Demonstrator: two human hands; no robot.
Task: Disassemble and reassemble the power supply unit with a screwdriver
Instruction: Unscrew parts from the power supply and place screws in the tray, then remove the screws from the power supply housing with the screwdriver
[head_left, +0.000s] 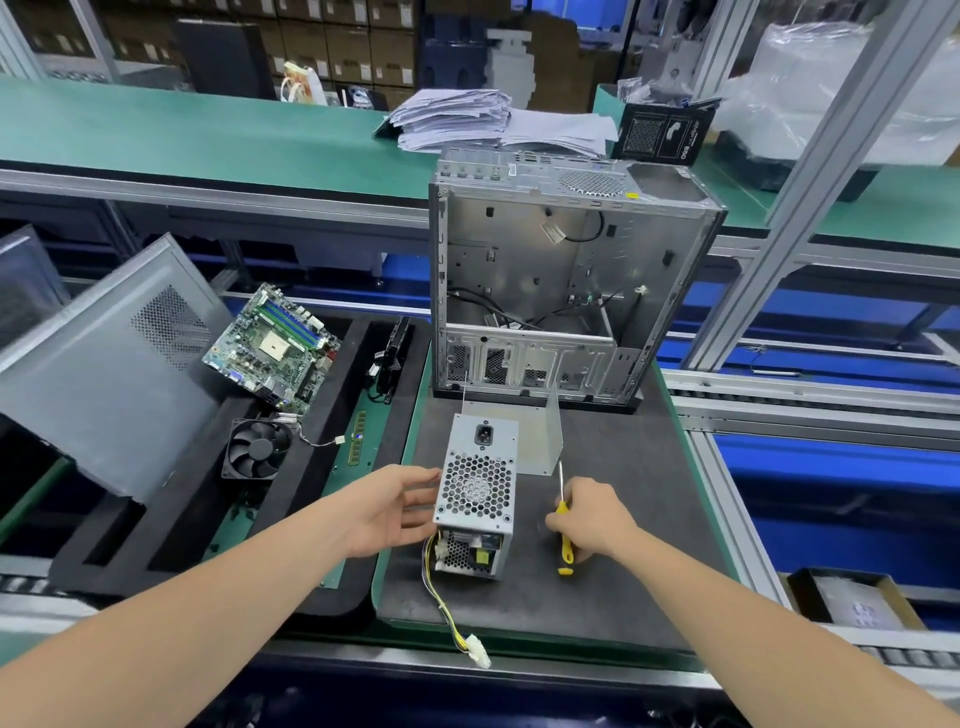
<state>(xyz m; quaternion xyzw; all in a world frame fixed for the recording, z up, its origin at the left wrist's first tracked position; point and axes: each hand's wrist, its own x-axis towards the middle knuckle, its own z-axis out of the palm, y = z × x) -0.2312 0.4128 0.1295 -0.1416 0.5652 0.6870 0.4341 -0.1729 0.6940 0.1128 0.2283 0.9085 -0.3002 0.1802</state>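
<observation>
Power supply unit (475, 493) stands on dark mat (623, 545), fan grille up, cable bundle (447, 613) trailing toward bench edge. Left hand (395, 512) cups its left side, fingers loosely spread. Right hand (592, 517) grips yellow-handled screwdriver (563, 530) just beside unit. Empty computer case (566, 280) behind.

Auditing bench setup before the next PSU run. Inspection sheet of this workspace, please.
Surface: dark mat with green border.
Job's things: power supply unit stands on the mat, grille toward camera; bent metal cover behind it; screwdriver in hand.
Clutter: motherboard, fan, side panel at left; open computer case behind.
Grippers: left hand rests against the unit's side; right hand grips the screwdriver.
Cables: yellow-black harness trails from the unit to the near edge.
Surroundings: paper stack on rear bench; roller conveyor at right.
</observation>
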